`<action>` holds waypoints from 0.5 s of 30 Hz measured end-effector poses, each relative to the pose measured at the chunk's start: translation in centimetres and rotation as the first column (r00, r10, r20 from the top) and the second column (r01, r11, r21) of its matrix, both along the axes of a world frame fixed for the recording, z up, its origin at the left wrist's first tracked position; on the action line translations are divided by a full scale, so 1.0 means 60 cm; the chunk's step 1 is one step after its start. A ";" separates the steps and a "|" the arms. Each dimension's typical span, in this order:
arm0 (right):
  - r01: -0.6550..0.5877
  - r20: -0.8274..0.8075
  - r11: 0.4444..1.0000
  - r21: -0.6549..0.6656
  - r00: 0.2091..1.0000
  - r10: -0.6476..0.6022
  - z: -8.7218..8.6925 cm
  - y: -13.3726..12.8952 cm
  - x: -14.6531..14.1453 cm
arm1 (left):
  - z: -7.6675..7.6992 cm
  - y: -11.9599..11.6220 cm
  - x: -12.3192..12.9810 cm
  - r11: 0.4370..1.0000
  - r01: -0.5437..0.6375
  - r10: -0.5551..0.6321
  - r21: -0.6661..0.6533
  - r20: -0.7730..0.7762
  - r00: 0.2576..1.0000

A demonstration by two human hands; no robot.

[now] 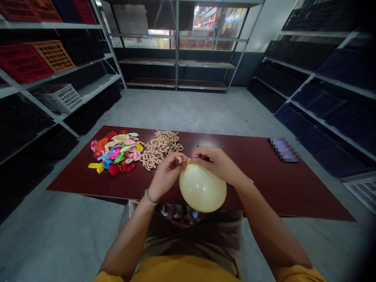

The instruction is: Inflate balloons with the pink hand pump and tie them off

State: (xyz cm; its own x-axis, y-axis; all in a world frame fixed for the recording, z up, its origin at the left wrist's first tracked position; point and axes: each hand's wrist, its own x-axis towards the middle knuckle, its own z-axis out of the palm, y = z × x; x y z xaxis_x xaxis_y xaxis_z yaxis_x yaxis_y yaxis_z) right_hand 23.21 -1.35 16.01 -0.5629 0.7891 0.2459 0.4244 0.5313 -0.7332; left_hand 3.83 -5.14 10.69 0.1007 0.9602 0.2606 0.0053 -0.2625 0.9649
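Note:
A blown-up pale yellow balloon [202, 188] hangs below my hands over the table's near edge, its neck pointing up and away. My left hand [166, 174] is closed at the neck, pinching a short beige cord-like piece [180, 159] whose end sticks out between the fingers. My right hand [216, 161] is closed on the balloon's neck, its fingertips almost meeting the left ones. Those fingers partly hide the neck. Beyond my left hand lies a heap of similar beige curled pieces [161, 148]. Left of it is a pile of uninflated coloured balloons [117, 150].
The dark red table [88, 182] spans the view before me. A blurred-out flat object [283, 149] lies at its right end. Shelves with red and orange crates [53, 56] stand left, dark bins [317, 102] right, and a metal rack [177, 62] at the back.

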 end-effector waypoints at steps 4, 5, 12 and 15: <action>0.019 0.018 0.999 -0.039 1.000 -0.018 0.002 0.006 0.006 | 0.000 -0.004 -0.003 0.990 0.010 0.007 0.141 -0.125 0.992; 0.021 0.015 0.999 -0.047 1.000 -0.020 0.004 0.007 0.007 | 0.000 -0.005 -0.003 0.985 0.011 0.013 0.172 -0.141 0.990; 0.047 0.091 0.998 -0.046 0.995 -0.043 0.018 0.012 0.009 | 0.004 -0.013 -0.004 0.927 0.098 0.006 0.363 -0.273 0.962; 0.085 0.177 0.994 0.065 0.979 -0.096 0.017 0.010 0.006 | 0.007 -0.022 -0.001 0.896 0.128 0.057 0.424 -0.396 0.917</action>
State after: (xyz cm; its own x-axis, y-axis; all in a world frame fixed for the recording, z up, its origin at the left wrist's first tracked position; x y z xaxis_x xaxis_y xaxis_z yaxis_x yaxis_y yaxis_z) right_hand 23.58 -0.72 17.01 -0.5288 0.8265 0.1928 0.5950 0.5231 -0.6103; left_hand 3.77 -6.46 11.12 0.3137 0.7519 0.5799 0.3368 -0.6591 0.6724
